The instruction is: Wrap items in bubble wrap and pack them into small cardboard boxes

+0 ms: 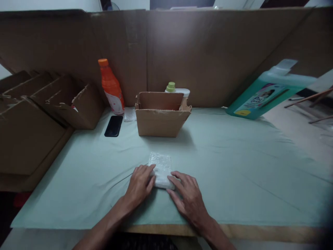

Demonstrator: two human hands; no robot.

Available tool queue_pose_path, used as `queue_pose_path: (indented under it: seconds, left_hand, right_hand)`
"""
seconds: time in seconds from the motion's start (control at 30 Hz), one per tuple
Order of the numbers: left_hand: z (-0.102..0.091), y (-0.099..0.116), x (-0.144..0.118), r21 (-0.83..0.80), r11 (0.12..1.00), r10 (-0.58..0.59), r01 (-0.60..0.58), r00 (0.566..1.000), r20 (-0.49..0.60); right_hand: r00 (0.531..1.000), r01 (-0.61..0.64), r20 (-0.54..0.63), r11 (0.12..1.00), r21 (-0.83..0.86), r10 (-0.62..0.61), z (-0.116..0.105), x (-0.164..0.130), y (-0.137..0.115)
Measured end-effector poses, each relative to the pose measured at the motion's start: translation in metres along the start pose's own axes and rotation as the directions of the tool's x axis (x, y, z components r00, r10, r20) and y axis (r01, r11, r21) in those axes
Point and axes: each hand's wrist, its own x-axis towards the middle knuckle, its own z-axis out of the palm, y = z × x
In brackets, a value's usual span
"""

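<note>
A small packet in clear bubble wrap (161, 177) lies on the green cloth close to the table's front edge. Its near part looks folded into a thicker roll, while a flat flap of wrap stretches away from me. My left hand (140, 181) grips the left side, thumb low and fingers on top. On the opposite side, my right hand (187, 194) has its fingertips on the right edge with the thumb at the near corner. What is inside the wrap, if anything, cannot be made out.
Beyond the packet stands an open cardboard box (158, 123), with a green-capped white bottle (171, 87) behind it. A black phone (113, 126), an orange bottle (111, 88) and more cardboard boxes (78, 109) are leftward. A green liquid bottle (265, 92) leans at right; a cardboard wall (208, 55) closes the back.
</note>
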Motion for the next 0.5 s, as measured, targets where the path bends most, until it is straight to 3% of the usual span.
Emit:
queue_pose_path:
  seconds: [0.13,0.2,0.23,0.3,0.4,0.43,0.5]
  left_hand:
    - [0.003,-0.002,0.017,-0.002,0.995,-0.095,0.095,0.994,-0.059]
    - [-0.001,0.0,0.011,-0.189,0.96,-0.227,0.204,0.968,-0.105]
    - [-0.003,0.001,0.006,-0.348,0.896,-0.329,0.276,0.939,-0.102]
    - [-0.007,0.005,-0.008,-0.671,0.632,-0.513,0.388,0.858,0.013]
    - [-0.008,0.013,-0.021,-0.872,0.23,-0.572,0.432,0.785,0.238]
    - [-0.009,0.016,-0.024,-0.89,0.154,-0.562,0.43,0.779,0.279]
    - [-0.009,0.022,-0.025,-0.906,0.087,-0.536,0.415,0.786,0.308]
  right_hand:
    - [0.996,0.04,0.078,0.993,-0.11,-0.031,0.009,0.011,0.002]
    - [0.998,-0.015,0.068,0.999,-0.049,0.018,0.011,0.02,0.008]
    - [0.997,-0.058,0.053,0.998,0.012,0.057,0.012,0.023,0.011]
    - [0.987,-0.157,0.049,0.974,0.162,0.152,0.009,0.028,0.011]
    - [0.952,-0.291,0.209,0.879,0.379,0.225,0.002,0.029,0.002]
    - [0.933,-0.335,0.28,0.837,0.433,0.228,0.0,0.027,-0.002]
    - [0.902,-0.409,0.348,0.759,0.506,0.254,-0.003,0.024,-0.007]
